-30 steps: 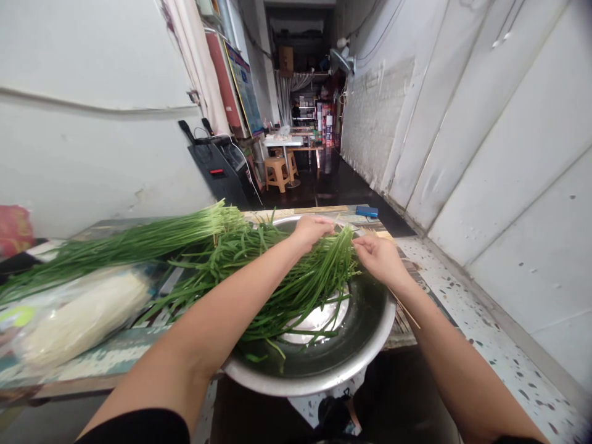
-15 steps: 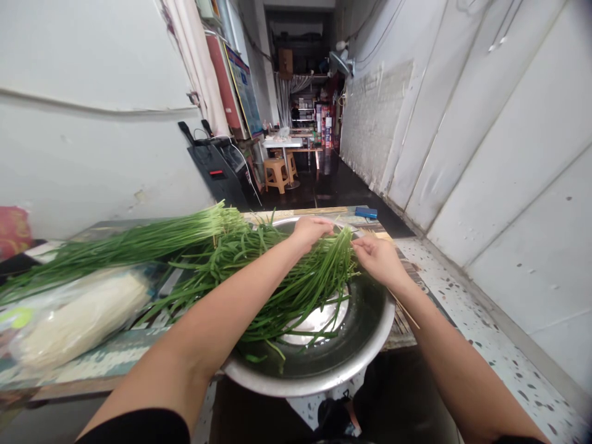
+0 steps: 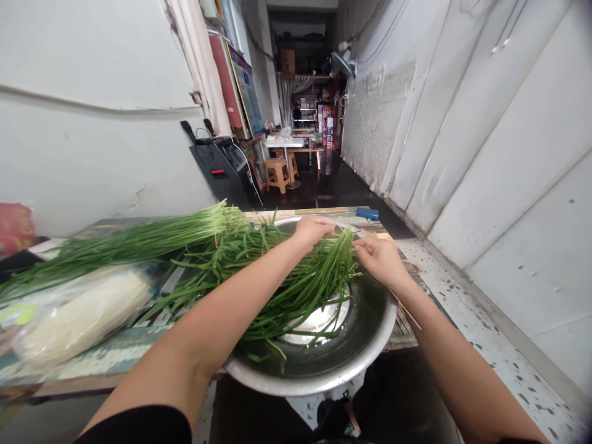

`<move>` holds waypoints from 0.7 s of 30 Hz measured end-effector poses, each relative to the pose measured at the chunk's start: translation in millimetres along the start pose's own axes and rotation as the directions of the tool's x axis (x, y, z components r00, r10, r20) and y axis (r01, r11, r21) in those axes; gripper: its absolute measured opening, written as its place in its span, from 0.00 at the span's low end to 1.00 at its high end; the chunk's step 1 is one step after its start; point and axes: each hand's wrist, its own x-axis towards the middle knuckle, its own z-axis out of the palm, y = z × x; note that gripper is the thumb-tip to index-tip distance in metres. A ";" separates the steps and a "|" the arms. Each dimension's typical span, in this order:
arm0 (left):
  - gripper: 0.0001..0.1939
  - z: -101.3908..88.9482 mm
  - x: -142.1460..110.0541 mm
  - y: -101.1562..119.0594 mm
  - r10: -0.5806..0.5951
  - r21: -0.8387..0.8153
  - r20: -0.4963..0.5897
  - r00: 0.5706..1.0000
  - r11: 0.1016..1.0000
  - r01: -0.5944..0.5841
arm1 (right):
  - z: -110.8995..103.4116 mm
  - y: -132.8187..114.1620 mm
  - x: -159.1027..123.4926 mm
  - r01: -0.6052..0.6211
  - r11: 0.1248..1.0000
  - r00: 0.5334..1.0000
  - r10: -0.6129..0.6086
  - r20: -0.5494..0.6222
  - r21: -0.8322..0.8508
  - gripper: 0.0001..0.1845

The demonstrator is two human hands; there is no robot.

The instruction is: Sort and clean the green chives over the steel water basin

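Observation:
A large heap of green garlic chives (image 3: 296, 296) lies across a steel basin (image 3: 370, 364), its pale cut ends toward the far right rim. Over the far rim, my left hand (image 3: 313, 232) is closed in a pinch, and what seems to be a thin skewer shows at its fingertips, though most of it is hidden. My right hand (image 3: 377, 254) pinches at the pale stem ends from the right. Its fingertips touch the chives there; the exact grip is small to see. Several thin bamboo skewers (image 3: 409, 312) stick out beneath my right wrist.
Another bunch of chives (image 3: 139, 243) lies on the worn table (image 3: 106, 370) at left, behind a clear bag with pale contents (image 3: 83, 314). A small blue box (image 3: 367, 213) sits at the table's far edge. Beyond are orange stools (image 3: 276, 174) and a white wall on the right.
The view has shifted very slightly. Both hands stay almost in the same place at the stem ends, with the chives and basin unmoved.

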 end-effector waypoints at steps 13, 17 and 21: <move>0.11 0.2 1.4 -3.3 0.031 0.024 0.001 1.000 0.999 -0.031 | 0.9 2.0 -0.3 0.006 1.000 1.000 -0.006 -0.006 0.007 0.12; 0.11 0.4 1.4 -4.1 0.044 0.057 -0.027 0.999 0.997 -0.043 | -0.1 0.5 -0.3 -0.003 1.000 1.000 0.003 0.001 -0.009 0.12; 0.13 0.3 2.6 -6.6 0.079 0.082 -0.048 0.996 0.994 -0.075 | -1.6 -2.2 -0.3 -0.020 1.000 1.000 0.020 0.012 -0.008 0.12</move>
